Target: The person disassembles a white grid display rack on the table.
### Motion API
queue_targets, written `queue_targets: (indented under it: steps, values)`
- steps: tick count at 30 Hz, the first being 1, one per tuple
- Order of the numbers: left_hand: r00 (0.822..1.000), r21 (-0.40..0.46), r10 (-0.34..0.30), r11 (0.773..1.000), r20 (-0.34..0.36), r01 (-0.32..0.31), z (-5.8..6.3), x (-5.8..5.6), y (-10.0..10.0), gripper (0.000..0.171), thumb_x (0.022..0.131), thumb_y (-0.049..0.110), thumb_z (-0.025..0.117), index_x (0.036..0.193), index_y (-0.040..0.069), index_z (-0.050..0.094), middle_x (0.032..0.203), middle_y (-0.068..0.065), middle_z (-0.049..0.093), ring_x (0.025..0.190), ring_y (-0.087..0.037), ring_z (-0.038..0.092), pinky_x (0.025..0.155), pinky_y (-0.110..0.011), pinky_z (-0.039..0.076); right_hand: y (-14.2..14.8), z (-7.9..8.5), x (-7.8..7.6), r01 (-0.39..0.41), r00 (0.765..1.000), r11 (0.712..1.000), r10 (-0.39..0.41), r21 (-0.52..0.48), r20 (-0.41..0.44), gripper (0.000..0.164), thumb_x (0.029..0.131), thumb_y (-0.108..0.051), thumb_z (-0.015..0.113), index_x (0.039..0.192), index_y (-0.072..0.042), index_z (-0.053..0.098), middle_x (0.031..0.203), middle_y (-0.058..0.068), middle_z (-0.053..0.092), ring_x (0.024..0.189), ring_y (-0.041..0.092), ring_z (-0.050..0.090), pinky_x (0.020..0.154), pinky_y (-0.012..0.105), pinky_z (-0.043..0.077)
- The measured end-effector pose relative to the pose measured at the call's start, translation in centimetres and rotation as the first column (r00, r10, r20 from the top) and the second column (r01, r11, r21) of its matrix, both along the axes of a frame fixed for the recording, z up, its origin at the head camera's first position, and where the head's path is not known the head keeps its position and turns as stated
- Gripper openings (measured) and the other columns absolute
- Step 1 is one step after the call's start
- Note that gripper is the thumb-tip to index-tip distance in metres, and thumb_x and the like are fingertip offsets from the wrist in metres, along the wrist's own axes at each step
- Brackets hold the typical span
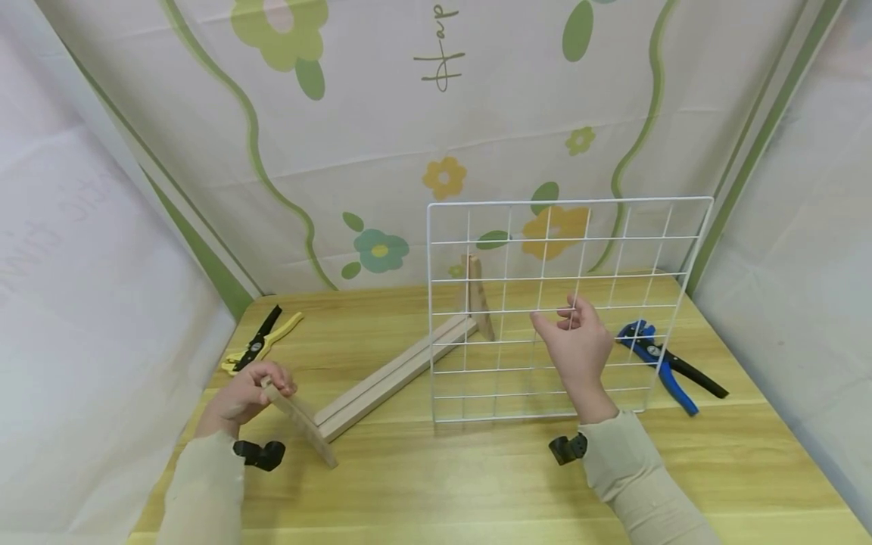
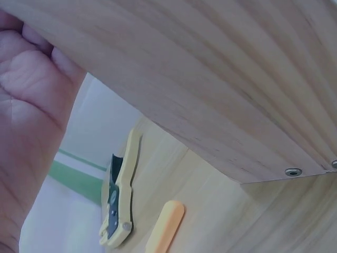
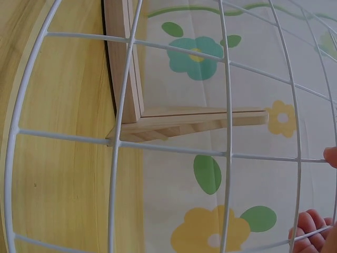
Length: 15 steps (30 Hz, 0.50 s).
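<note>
A wooden stand lies slantwise on the table, with two parallel rails (image 1: 398, 372) joining a near end board (image 1: 300, 420) to a far end board (image 1: 478, 299). My left hand (image 1: 241, 393) grips the top of the near board. In the left wrist view, screw heads (image 2: 293, 172) show along that board's lower edge. A white wire grid panel (image 1: 572, 201) stands upright to the right, overlapping the far board in the head view. Fingers and thumb of my right hand (image 1: 579, 352) pinch its wires near the middle.
Yellow-and-black pliers (image 1: 257, 341) lie at the table's left. Blue-and-black pliers (image 1: 655, 350) lie at the right, partly behind the grid. An orange rounded bar (image 2: 164, 226) shows in the left wrist view. A printed cloth (image 1: 381, 151) hangs behind the table's back edge.
</note>
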<state>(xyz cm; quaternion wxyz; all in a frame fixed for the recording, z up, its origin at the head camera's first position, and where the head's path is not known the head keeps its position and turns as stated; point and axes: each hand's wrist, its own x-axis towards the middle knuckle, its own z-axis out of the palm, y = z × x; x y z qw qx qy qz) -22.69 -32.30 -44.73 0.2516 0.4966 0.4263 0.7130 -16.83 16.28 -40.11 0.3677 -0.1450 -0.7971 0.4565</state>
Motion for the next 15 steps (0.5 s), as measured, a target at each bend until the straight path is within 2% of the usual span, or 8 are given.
queue_targets:
  steps: [15]
  values:
    - [0.999,0.027,0.045,0.999,-0.001,-0.044,-0.3,1.4,-1.9,0.023,0.090,0.000,0.053,0.112,-0.002,0.061,0.114,-0.007,0.061,0.104,-0.017,0.057,0.098,-0.032,0.039,0.0,-0.2,-0.1,-0.004,1.000,0.999,0.005,-0.035,0.026,0.055,0.067,-0.029,0.082,0.112,-0.004,0.063,0.088,0.009,0.069,0.070,0.016,0.058,0.057,0.017,0.040]
